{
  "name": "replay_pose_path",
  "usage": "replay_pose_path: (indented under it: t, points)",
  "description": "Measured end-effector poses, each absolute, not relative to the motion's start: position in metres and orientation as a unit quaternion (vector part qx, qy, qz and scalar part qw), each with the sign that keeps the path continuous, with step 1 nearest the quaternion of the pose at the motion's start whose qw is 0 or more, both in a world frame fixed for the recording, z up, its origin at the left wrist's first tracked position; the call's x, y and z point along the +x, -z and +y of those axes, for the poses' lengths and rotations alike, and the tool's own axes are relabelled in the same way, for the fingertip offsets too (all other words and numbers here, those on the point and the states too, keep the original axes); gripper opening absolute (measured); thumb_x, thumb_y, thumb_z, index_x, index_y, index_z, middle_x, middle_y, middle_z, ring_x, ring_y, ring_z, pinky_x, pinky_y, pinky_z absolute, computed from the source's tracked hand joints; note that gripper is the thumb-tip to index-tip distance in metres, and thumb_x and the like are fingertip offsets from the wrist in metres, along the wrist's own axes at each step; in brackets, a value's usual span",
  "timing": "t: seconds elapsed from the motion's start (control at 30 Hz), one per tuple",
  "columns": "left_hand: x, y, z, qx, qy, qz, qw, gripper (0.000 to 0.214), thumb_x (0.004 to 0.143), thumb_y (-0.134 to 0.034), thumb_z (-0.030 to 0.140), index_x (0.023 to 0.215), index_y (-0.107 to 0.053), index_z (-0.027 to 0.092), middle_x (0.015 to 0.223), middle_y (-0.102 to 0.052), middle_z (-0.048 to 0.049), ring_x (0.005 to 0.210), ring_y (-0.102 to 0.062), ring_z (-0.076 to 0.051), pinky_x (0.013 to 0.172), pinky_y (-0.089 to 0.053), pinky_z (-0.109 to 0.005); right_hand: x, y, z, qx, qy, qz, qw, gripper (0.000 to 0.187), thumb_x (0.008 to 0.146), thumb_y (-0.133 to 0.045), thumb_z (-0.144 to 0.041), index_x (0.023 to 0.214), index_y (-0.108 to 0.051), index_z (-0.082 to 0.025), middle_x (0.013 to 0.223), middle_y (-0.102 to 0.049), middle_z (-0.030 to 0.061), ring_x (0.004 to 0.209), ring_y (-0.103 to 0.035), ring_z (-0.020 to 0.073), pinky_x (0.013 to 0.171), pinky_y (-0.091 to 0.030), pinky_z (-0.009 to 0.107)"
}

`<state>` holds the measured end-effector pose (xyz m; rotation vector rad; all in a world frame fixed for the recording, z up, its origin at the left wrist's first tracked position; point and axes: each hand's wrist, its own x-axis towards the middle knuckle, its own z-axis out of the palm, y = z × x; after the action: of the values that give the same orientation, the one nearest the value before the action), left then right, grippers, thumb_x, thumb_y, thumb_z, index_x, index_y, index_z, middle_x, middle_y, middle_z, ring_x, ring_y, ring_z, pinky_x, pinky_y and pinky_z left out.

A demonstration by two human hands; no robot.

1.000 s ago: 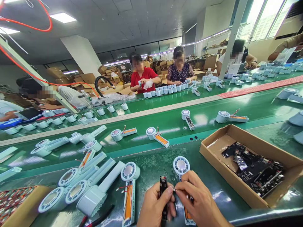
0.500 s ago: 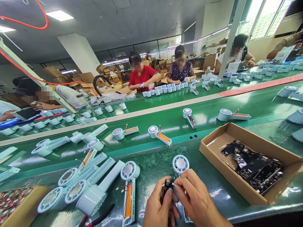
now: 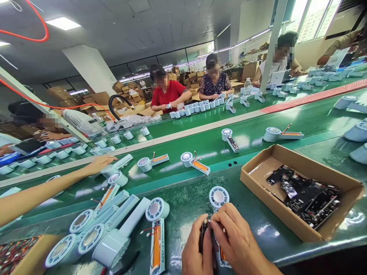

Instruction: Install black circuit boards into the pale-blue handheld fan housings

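Observation:
Near the bench's front edge, my left hand (image 3: 197, 246) grips a narrow black circuit board (image 3: 203, 233), tilted with its edge toward me. My right hand (image 3: 236, 236) is closed at the board's top end, pinching a small white wire connector (image 3: 209, 220); the fingers hide most of it. Under my hands lies a light-blue handheld fan (image 3: 219, 196), its round head showing and its open handle mostly covered. Left of my hands is another fan (image 3: 155, 209), with an orange battery (image 3: 156, 244) and loose wires in its handle.
A cardboard box (image 3: 266, 194) of black circuit boards stands at right. Several fans (image 3: 93, 236) are bunched at left beside a box of wired parts (image 3: 43, 252). More fans sit on the green conveyor (image 3: 246, 141). A co-worker's arm (image 3: 57, 183) reaches in from the left; other people sit opposite.
My left hand has turned the circuit board from showing its face to edge-on. My right hand stays at its top end. A co-worker's arm has come in from the left over the conveyor fans.

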<state>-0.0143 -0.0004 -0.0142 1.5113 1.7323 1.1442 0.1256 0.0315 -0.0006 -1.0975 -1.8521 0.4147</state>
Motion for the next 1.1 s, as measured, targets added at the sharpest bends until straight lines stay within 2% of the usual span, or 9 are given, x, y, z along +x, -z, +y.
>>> replay_pose_path:
  t: [0.13,0.23,0.53,0.7,0.77,0.83,0.9,0.93,1.1]
  points:
    - [-0.014,0.025,0.000,0.586,-0.434,0.648,0.220,0.039,0.098,-0.051,0.049,0.121,-0.069,0.023,0.108,-0.080,-0.0089,0.094,-0.076,-0.024,0.077,-0.061,-0.030,0.125,0.001,0.030,-0.449,-0.178,-0.748,0.455,0.024,0.102,-0.041,-0.013,0.086,-0.058,-0.020,0.081,-0.054,0.0043,0.074,-0.055,0.0188,0.066,-0.047,0.031]
    - [-0.013,0.031,0.000,0.603,-0.439,0.637,0.195,0.036,0.100,-0.048,0.043,0.123,-0.067,0.023,0.119,-0.077,-0.0090,0.107,-0.074,-0.024,0.093,-0.058,-0.032,0.124,0.001,0.030,-0.457,-0.174,-0.744,0.456,0.024,0.101,-0.041,-0.013,0.085,-0.057,-0.021,0.082,-0.054,0.0046,0.075,-0.055,0.0191,0.065,-0.046,0.030]
    - [-0.014,0.048,0.000,0.661,-0.483,0.560,0.128,0.033,0.103,-0.045,0.028,0.130,-0.062,0.023,0.118,-0.077,-0.0096,0.106,-0.074,-0.022,0.093,-0.058,-0.031,0.121,0.001,0.031,-0.460,-0.158,-0.748,0.452,0.027,0.101,-0.038,-0.011,0.080,-0.054,-0.020,0.079,-0.052,0.0048,0.072,-0.053,0.0187,0.063,-0.046,0.030]
    - [-0.010,0.048,-0.002,0.658,-0.477,0.569,0.127,0.032,0.102,-0.045,0.031,0.127,-0.063,0.022,0.121,-0.075,-0.0107,0.110,-0.072,-0.022,0.098,-0.055,-0.031,0.120,0.002,0.029,-0.457,-0.152,-0.754,0.446,0.029,0.100,-0.036,-0.011,0.081,-0.055,-0.019,0.078,-0.052,0.0050,0.071,-0.053,0.0184,0.063,-0.047,0.030]
    - [-0.009,0.040,-0.002,0.628,-0.454,0.603,0.189,0.033,0.101,-0.047,0.038,0.124,-0.065,0.022,0.112,-0.078,-0.0099,0.101,-0.075,-0.023,0.092,-0.057,-0.032,0.131,-0.004,0.030,-0.440,-0.190,-0.757,0.445,0.025,0.100,-0.039,-0.012,0.086,-0.059,-0.019,0.082,-0.055,0.0050,0.075,-0.056,0.0183,0.067,-0.050,0.030]
    - [-0.008,0.030,-0.001,0.581,-0.423,0.629,0.296,0.041,0.099,-0.048,0.049,0.126,-0.063,0.023,0.084,-0.080,-0.0053,0.069,-0.075,-0.021,0.068,-0.060,-0.028,0.151,-0.012,0.031,-0.419,-0.260,-0.747,0.447,0.016,0.100,-0.047,-0.016,0.104,-0.062,-0.021,0.090,-0.059,0.0045,0.081,-0.059,0.0177,0.072,-0.053,0.028]
    - [-0.006,0.020,0.000,0.522,-0.413,0.629,0.402,0.052,0.095,-0.050,0.059,0.129,-0.060,0.021,0.061,-0.071,0.0016,0.040,-0.062,-0.015,0.044,-0.051,-0.022,0.176,-0.016,0.030,-0.418,-0.315,-0.720,0.456,0.023,0.100,-0.053,-0.020,0.122,-0.058,-0.026,0.099,-0.061,0.0033,0.084,-0.062,0.0159,0.075,-0.054,0.025]
    - [-0.006,0.016,0.001,0.494,-0.418,0.621,0.442,0.058,0.092,-0.052,0.063,0.130,-0.059,0.020,0.056,-0.068,0.0036,0.034,-0.056,-0.012,0.038,-0.045,-0.020,0.187,-0.016,0.028,-0.429,-0.324,-0.706,0.461,0.026,0.100,-0.053,-0.021,0.124,-0.058,-0.028,0.101,-0.061,0.0026,0.084,-0.063,0.0151,0.076,-0.054,0.024]
    - [-0.004,0.008,0.003,0.426,-0.458,0.587,0.514,0.070,0.082,-0.063,0.070,0.127,-0.061,0.016,0.055,-0.067,0.0032,0.034,-0.057,-0.010,0.038,-0.044,-0.017,0.202,-0.002,0.019,-0.422,-0.293,-0.736,0.440,0.028,0.098,-0.057,-0.017,0.120,-0.065,-0.030,0.100,-0.061,0.0021,0.085,-0.066,0.0138,0.078,-0.054,0.020]
